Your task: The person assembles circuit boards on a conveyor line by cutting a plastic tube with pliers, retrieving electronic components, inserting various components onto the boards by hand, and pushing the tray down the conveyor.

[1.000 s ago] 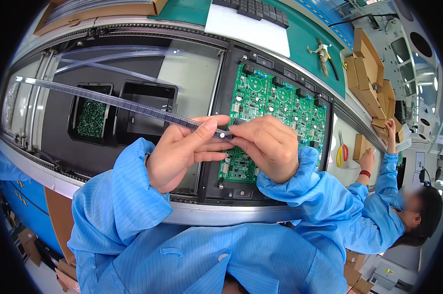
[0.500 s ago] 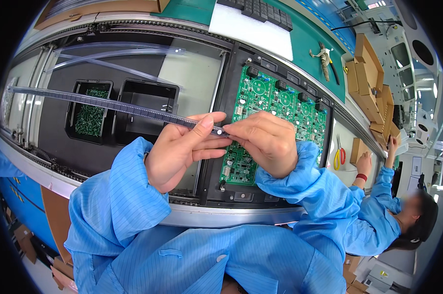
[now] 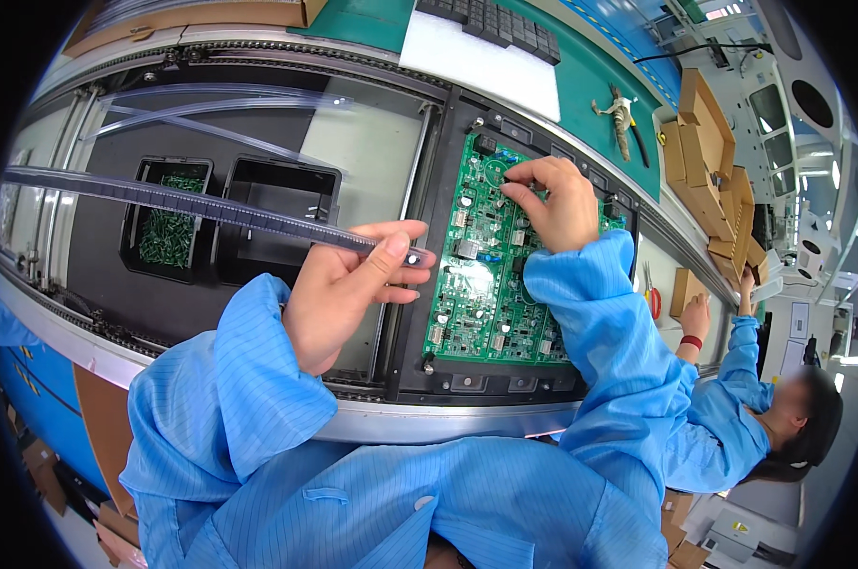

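My left hand grips one end of a long, clear component tube filled with a row of dark parts, its thumb on top near the open end. The tube stretches away to the left. My right hand is over the upper part of a panel of green circuit boards, thumb and forefinger pinched close to the board surface. Whatever sits between those fingertips is too small to make out. The boards lie in a black carrier frame and bear white connectors, capacitors and other small parts.
A black bin of small green parts and a second black bin stand left. Clear tubes lie behind them. Pliers rest on the green mat; cardboard boxes and a co-worker are at right.
My right hand has left the tube's end and moved right and up over the circuit boards. My left hand, still holding the tube, has shifted slightly left.
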{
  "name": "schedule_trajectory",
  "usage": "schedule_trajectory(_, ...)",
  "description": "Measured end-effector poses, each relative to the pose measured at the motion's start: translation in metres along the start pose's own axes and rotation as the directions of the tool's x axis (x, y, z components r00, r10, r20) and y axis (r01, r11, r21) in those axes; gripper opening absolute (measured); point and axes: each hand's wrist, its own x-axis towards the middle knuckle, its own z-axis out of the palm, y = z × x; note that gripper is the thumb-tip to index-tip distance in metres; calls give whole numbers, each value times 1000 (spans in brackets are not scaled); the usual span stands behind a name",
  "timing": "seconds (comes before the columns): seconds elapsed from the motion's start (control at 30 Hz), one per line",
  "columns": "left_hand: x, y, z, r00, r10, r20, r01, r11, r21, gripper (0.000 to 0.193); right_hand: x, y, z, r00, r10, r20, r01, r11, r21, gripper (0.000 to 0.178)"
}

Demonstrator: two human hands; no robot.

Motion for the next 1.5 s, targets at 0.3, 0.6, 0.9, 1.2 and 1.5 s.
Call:
schedule_trajectory(0.3, -1, -13, 1, 994, 109, -16, -106, 986, 131, 32, 4, 11, -3, 996, -86, 20, 86, 996, 11, 11)
schedule_trajectory(0.6, -2, -13, 1, 995, 102, -2, -100, 984, 149, 32, 9, -6, 7, 997, -62, 39, 57, 992, 108, 8)
schedule_trajectory(0.9, -2, -13, -1, 996, 93, 16, -94, 982, 161, 32, 10, -18, 16, 999, -43, -14, 43, 998, 51, 6)
schedule_trajectory(1.2, -2, -14, 0, 996, 89, 16, -90, 982, 165, 31, 8, -15, 19, 994, -89, -60, 90, 996, 17, 6)
schedule_trajectory(1.5, -2, -13, 1, 997, 78, 13, -79, 981, 175, 31, 8, -11, 16, 994, -99, -36, 100, 995, 15, 6)
